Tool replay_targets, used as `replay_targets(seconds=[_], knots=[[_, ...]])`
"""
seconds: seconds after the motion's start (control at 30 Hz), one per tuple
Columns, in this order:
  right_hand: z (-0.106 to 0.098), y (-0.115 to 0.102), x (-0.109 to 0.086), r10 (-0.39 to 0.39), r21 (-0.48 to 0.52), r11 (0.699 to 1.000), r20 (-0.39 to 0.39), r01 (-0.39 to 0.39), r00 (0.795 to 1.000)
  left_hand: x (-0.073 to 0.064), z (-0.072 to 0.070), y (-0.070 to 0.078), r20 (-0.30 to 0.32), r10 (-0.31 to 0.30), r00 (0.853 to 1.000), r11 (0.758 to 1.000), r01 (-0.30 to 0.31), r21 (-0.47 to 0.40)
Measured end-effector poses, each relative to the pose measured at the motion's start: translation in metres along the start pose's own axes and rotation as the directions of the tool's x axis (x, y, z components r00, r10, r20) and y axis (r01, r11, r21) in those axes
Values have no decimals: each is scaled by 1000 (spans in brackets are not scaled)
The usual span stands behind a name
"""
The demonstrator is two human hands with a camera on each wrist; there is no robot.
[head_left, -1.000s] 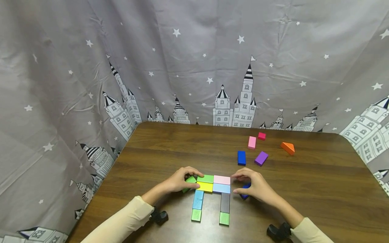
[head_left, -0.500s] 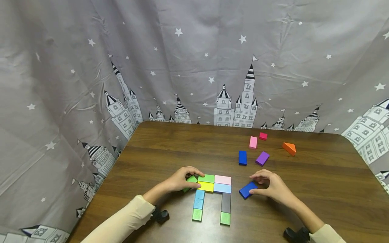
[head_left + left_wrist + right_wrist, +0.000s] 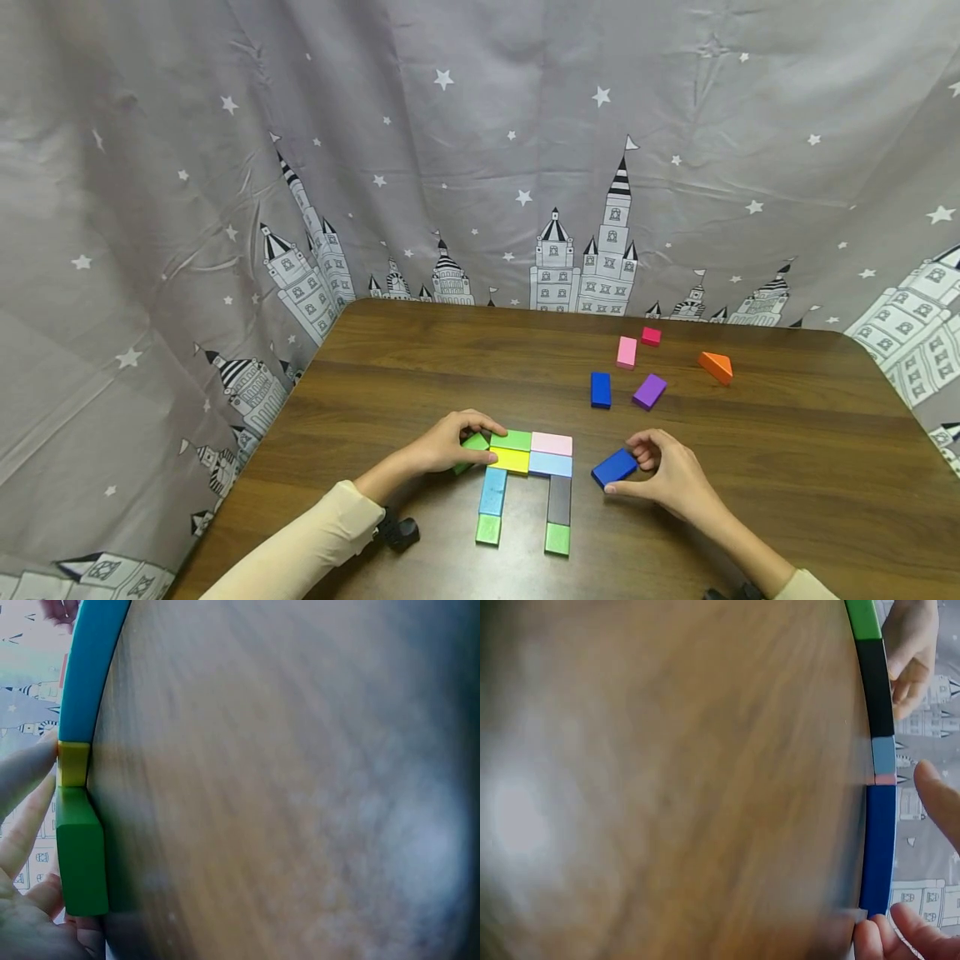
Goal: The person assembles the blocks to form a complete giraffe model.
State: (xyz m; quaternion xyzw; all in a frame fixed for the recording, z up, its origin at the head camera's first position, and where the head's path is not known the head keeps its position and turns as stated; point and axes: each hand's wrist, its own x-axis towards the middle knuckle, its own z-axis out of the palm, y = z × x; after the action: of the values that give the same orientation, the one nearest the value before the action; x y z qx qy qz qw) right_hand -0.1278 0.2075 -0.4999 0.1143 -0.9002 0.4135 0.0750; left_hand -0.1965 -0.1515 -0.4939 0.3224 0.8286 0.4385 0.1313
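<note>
In the head view my left hand (image 3: 446,443) reaches over the left end of a flat block figure, thumb at the yellow block (image 3: 512,462) and index finger at the green block (image 3: 512,440). Another green block (image 3: 471,454) lies slanted, partly hidden under this hand. To the right, my right hand (image 3: 670,473) is at a blue block (image 3: 614,468) lying askew. Its fingertips (image 3: 877,930) meet the block's end in the right wrist view, while the thumb (image 3: 934,791) hovers above the top face.
Pink (image 3: 552,444), light blue (image 3: 551,464), blue (image 3: 492,492) and grey (image 3: 559,498) blocks continue the figure, with small green blocks (image 3: 488,530) at its feet. Behind lie a blue block (image 3: 601,390), purple block (image 3: 649,392), pink block (image 3: 627,352), red block (image 3: 651,337) and orange triangle (image 3: 716,367).
My right hand has drawn back from the figure's right side to the askew blue block, and its fingers have turned toward that block's right end. My left hand stays in place.
</note>
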Motion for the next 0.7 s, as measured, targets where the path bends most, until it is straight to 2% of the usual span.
replay_targets(seconds=[0.33, 0.53, 0.7], knots=[[8, -2, -7, 75, -40, 996, -42, -77, 996, -1, 0, 1, 2, -2, 1000, 1000, 2, 8], [14, -3, -9, 45, -69, 996, -101, -52, 994, -1, -1, 2, 5, -3, 1000, 1000, 3, 1], [16, -3, -10, 44, -74, 996, -120, -53, 992, 0, 0, 1, 6, -6, 1000, 1000, 6, 9]])
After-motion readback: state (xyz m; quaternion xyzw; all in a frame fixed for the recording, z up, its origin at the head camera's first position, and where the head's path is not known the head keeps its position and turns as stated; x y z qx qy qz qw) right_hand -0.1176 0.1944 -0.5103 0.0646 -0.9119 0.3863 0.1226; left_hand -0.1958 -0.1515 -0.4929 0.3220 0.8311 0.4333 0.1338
